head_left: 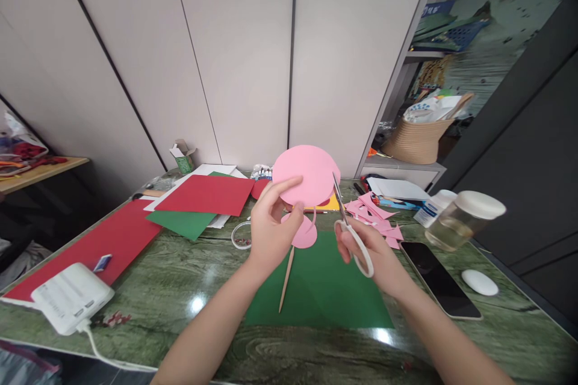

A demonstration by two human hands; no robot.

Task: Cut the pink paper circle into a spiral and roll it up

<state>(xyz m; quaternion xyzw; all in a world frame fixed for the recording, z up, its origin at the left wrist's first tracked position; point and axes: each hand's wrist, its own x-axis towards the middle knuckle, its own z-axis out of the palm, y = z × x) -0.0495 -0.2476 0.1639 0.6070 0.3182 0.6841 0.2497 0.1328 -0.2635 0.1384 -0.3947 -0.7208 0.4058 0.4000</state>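
Note:
My left hand point(276, 222) pinches the lower left edge of a pink paper disc point(307, 171), held up above the table. White-handled scissors point(354, 248) are in my right hand point(372, 249), their blades at the disc's right edge. A thin curled pink strip hangs below the disc. Under it, a smaller pink paper circle point(304, 237) lies at the top of a green sheet point(325, 289), partly hidden by my left hand. A pointed wooden stick point(286, 281), perhaps a pencil, rests on the green sheet.
Pink paper scraps point(372, 216) lie at the right, near a black phone point(440, 280), a lidded clear container point(463, 219) and a white mouse point(480, 282). Red sheets point(205, 194), a tape roll point(241, 236) and a white charger point(72, 296) with a cable are at the left.

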